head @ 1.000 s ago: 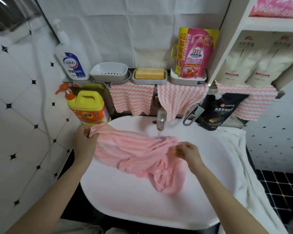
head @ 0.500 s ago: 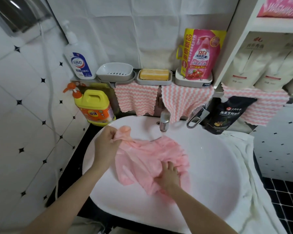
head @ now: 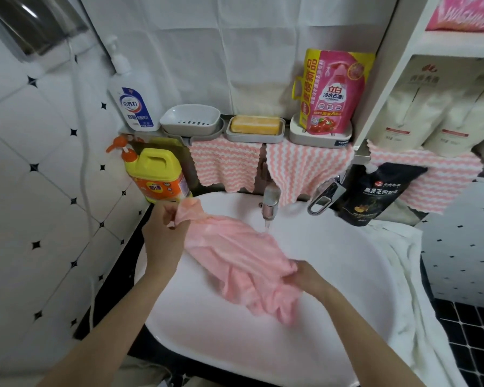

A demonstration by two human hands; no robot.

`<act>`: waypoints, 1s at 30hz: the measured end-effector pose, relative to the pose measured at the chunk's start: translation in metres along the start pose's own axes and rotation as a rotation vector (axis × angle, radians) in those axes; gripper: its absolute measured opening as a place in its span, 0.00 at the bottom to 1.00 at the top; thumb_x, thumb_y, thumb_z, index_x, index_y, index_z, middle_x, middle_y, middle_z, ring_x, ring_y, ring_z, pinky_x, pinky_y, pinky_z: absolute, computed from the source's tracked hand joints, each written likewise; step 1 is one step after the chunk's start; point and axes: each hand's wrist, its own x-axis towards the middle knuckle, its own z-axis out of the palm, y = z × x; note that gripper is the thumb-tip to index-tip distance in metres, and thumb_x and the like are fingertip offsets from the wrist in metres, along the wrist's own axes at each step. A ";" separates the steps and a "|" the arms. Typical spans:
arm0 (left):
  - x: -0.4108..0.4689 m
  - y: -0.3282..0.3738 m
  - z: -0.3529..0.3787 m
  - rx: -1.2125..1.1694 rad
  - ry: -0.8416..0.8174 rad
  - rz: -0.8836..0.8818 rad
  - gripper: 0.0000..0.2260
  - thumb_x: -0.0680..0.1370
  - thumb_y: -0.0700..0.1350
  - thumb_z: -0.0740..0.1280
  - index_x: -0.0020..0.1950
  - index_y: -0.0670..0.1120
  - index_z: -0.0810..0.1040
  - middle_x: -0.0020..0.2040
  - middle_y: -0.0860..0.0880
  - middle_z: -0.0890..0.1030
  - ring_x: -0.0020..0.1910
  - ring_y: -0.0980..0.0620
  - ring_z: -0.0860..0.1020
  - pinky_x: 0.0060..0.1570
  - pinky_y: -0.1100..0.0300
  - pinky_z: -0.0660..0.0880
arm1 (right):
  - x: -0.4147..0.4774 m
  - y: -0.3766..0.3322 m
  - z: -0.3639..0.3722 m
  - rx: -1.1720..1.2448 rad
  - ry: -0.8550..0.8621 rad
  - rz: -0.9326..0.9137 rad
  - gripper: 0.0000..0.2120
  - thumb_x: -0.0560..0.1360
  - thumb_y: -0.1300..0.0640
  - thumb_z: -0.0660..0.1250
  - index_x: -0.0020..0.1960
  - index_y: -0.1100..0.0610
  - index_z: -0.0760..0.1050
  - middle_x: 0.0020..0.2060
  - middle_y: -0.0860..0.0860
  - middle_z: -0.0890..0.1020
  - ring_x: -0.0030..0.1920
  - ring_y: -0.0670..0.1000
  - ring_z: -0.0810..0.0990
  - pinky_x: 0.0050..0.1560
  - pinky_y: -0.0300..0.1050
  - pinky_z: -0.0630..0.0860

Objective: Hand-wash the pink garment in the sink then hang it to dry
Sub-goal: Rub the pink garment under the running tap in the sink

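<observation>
**Pink garment held across a white sink under a running tap**

The pink garment (head: 235,255) stretches diagonally over the basin of the white sink (head: 207,336), lifted off the bottom between the two hands. The left hand (head: 165,233) grips a bunched upper end at the basin's back left rim, fingers curled round the cloth. The right hand (head: 305,277) clutches the lower end near the basin's middle, with loose folds hanging below it. A thin stream falls from the faucet (head: 270,202) onto the garment's upper edge.

The sink sits on a dark tabletop (head: 115,280). A yellow pump bottle (head: 158,177) stands at its back left corner, a black pouch (head: 375,194) at the back right, and a white towel (head: 408,275) drapes along the right rim. A ledge above carries a white pump bottle (head: 134,104), a soap dish (head: 192,118), a yellow soap bar (head: 256,124) and a pink refill pouch (head: 336,93); pink-and-white striped cloths (head: 224,166) hang from it. The walls are white tiles with small black diamonds (head: 39,163). A white shelf unit (head: 403,51) rises at right, above a black-tiled floor (head: 472,331).
</observation>
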 end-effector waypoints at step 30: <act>0.028 -0.081 -0.040 -0.068 -0.374 -0.018 0.12 0.70 0.28 0.66 0.41 0.45 0.71 0.34 0.51 0.74 0.33 0.56 0.70 0.31 0.67 0.65 | -0.007 0.027 0.101 -0.755 0.645 -0.364 0.39 0.57 0.56 0.79 0.64 0.55 0.66 0.67 0.55 0.66 0.56 0.60 0.76 0.50 0.53 0.73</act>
